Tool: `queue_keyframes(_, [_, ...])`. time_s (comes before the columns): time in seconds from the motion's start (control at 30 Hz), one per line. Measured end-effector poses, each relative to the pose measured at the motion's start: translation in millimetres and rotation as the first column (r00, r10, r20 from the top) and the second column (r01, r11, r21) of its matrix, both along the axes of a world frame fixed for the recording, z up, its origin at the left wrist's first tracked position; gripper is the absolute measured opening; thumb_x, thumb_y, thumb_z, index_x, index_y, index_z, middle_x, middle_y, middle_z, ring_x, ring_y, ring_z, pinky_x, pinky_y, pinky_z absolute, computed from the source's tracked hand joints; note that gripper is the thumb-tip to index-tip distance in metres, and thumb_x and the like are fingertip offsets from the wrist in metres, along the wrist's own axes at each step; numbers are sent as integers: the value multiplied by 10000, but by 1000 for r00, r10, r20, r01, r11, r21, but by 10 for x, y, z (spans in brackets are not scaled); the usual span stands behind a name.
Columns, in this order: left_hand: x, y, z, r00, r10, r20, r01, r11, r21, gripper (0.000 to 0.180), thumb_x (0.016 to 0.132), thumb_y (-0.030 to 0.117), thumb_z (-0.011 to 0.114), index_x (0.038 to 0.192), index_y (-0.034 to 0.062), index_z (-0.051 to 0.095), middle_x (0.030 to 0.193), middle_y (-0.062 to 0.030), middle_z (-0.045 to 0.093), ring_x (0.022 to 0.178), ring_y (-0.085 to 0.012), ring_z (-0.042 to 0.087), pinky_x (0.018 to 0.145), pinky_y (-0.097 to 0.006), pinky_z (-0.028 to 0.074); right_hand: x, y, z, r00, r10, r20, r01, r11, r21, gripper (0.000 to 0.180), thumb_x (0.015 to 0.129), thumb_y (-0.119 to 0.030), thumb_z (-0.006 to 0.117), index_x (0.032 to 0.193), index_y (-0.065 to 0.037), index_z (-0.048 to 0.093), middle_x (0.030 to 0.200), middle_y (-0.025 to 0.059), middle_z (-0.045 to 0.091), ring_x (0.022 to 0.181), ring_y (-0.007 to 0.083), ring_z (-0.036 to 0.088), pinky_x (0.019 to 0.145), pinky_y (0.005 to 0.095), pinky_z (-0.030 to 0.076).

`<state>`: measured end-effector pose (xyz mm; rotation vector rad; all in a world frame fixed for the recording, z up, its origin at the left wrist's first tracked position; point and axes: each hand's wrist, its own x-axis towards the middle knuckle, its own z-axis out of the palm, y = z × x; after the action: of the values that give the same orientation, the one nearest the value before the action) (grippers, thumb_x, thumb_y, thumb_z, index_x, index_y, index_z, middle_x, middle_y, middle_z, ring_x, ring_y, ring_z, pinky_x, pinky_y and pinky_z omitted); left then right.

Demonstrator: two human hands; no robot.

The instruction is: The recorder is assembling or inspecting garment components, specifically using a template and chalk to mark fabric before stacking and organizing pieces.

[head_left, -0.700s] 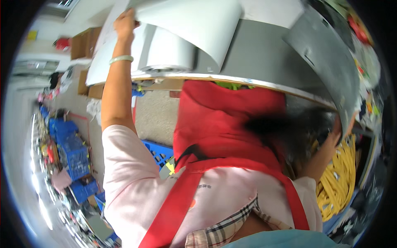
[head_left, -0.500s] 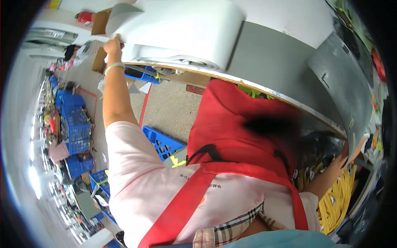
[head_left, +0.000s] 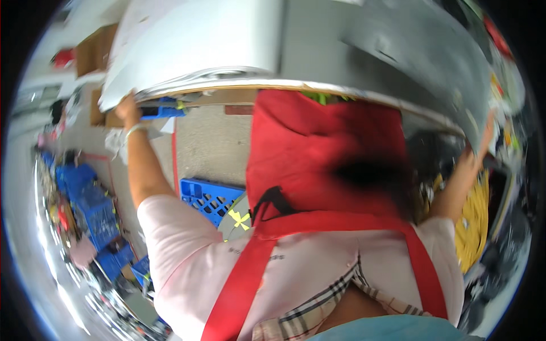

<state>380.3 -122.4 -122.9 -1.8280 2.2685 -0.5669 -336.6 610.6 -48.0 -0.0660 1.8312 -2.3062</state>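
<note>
Standing at the far left, blue crates [head_left: 94,199] crowd the floor, with a brown box [head_left: 96,52] above them in view; just right of the box, the left hand [head_left: 128,111] reaches to the table's left end, its fingers closed on the near left corner of a white sheet [head_left: 216,40]; the sheet lies across the left part of the table [head_left: 369,97], its near side gathered in thin layers along the front edge; below, on the floor, sits a blue basket [head_left: 193,196]; at the middle, the red apron [head_left: 324,131] reaches up to the table's front edge; above it, a flat grey layer [head_left: 310,51] covers the tabletop, right beside the white sheet; over its right part curves a slotted grey panel [head_left: 426,57], bending down past the table's right end; there the right hand [head_left: 473,159] holds the panel's lower end, thumb and fingers seemingly clamped on it, though blur hides the fingertips; below that hand hangs a yellow bundle [head_left: 475,219]; at the far right are dark bags [head_left: 500,261].
</note>
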Motion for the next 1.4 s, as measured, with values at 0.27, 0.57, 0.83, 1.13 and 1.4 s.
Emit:
queue_keyframes(0.27, [-2102,1769,687,269,-393,-879,279,906,-320,454,938,148,723,1345,-12,598,1241,-182,663,1012,-227,674,864,-326,556,-197,-289,17,930,332,158,-316,941,-120,451,1027,-383,616,1301,-26,637,1181,119,709,1026,221,676,912,361,531])
queue_keyframes(0.57, [-3689,3975,652,87,-470,-878,951,302,-68,214,905,92,713,1111,30,718,1004,-145,694,921,-349,669,833,-390,547,-611,-1190,-654,816,571,-85,-482,755,446,256,926,-270,745,1059,-57,692,936,-16,651,862,101,569,754,268,469])
queue_keyframes(0.83, [-3951,3924,323,156,-651,-743,950,305,-68,275,843,142,762,1082,10,726,1068,-124,682,1024,-345,632,890,-413,518,-639,-1335,-741,824,536,-182,-274,658,701,221,898,-253,754,909,-36,713,783,1,635,717,117,531,645,298,434])
queue_keyframes(1.13, [-3847,3964,274,174,-682,-710,928,356,-114,176,852,148,751,976,25,730,944,-114,673,925,-333,630,825,-418,519,-504,-1450,-641,843,529,-96,-304,616,726,243,879,-253,778,938,-20,736,786,20,652,704,128,540,628,316,441])
queue_keyframes(1.4, [-3805,3955,276,192,-682,-706,915,385,-122,200,853,178,784,964,21,730,925,-121,692,888,-332,650,775,-409,527,-453,-1493,-679,832,544,-104,-305,607,734,255,875,-259,781,927,-13,740,782,20,659,697,127,542,628,314,440])
